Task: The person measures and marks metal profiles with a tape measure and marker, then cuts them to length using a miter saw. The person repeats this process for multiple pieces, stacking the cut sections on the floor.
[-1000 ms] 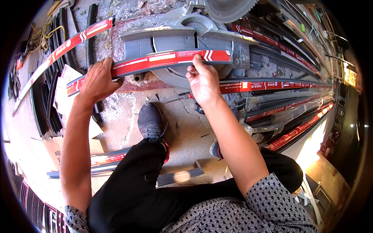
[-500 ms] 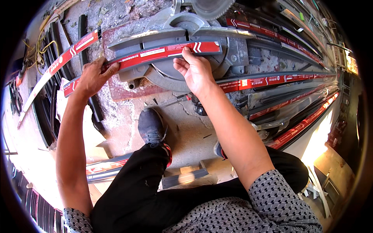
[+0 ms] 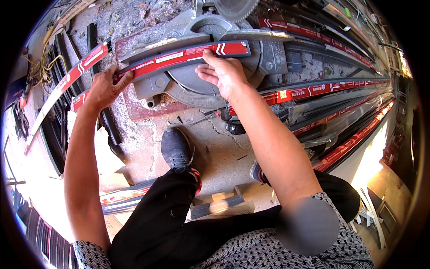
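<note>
A long dark strip with red printed film (image 3: 163, 60) lies across the grey round table of a miter saw (image 3: 192, 85), close along its metal fence (image 3: 165, 46). My left hand (image 3: 104, 88) is closed round the strip left of the saw table, thumb on its near edge. My right hand (image 3: 224, 74) is at the strip's right end. Its thumb presses on the red face, and its other fingers curl at the near edge, partly hidden. The toothed saw blade (image 3: 236, 8) stands just beyond the fence, cut off by the top of the view.
More red-filmed strips (image 3: 309, 91) lie to the right, some in clear plastic. A pale curved strip with red film (image 3: 74, 74) and dark lengths (image 3: 92, 40) lie left. A screwdriver-like tool (image 3: 206, 117) rests on the floor near my shoe (image 3: 176, 148). Offcuts (image 3: 217, 206) lie between my legs.
Both hands and the strip have shifted slightly away from me, bringing the strip closer to the fence. The view has also moved a little. Both hands keep nearly the same hold.
</note>
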`<state>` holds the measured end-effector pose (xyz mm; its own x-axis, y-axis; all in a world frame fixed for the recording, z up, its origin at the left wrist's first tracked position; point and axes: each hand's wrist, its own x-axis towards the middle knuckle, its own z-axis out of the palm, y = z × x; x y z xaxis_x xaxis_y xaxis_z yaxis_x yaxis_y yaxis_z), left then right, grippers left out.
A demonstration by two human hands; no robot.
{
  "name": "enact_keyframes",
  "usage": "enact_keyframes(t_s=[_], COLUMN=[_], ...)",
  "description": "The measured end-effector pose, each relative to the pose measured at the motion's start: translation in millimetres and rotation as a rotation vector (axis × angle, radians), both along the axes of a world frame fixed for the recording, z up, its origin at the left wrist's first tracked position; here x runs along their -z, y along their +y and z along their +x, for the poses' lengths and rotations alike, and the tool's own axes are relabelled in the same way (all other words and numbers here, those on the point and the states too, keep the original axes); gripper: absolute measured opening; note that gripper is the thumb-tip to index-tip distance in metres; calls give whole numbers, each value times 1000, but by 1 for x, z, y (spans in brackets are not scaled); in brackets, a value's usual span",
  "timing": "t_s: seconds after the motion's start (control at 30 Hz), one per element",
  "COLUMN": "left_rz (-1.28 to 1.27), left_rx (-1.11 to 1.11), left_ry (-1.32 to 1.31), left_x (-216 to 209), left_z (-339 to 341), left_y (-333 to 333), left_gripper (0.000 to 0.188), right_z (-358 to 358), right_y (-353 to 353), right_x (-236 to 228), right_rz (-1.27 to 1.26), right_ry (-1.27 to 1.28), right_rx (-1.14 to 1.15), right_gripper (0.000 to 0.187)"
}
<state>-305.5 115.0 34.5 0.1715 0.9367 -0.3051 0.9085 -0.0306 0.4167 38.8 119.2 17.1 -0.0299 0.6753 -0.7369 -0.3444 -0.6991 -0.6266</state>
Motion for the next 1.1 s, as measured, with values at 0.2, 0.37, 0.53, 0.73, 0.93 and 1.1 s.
enact_keyframes(t_s=[0.2, 0.37, 0.53, 0.73, 0.93, 1.1], left_rz=[10, 1, 0, -34, -6, -25], left_rx=[34, 34, 30, 47, 89, 71], left_ry=[41, 33, 61, 85, 73, 60], left_x=[3, 1, -1, -4, -4, -13], left_z=[-5, -2, -1, 1, 1, 7], left_y=[6, 7, 6, 7, 7, 6], left_gripper=[67, 67, 66, 65, 63, 64], right_z=[2, 1, 0, 0, 2, 2], right_y=[0, 1, 2, 4, 5, 4], right_x=[3, 5, 7, 3, 2, 4], right_rz=[28, 20, 9, -24, -56, -58], right_ry=[-58, -68, -85, -127, -138, -126], right_rx=[-31, -21, -31, -46, -71, -70], right_gripper=[29, 26, 24, 27, 28, 27])
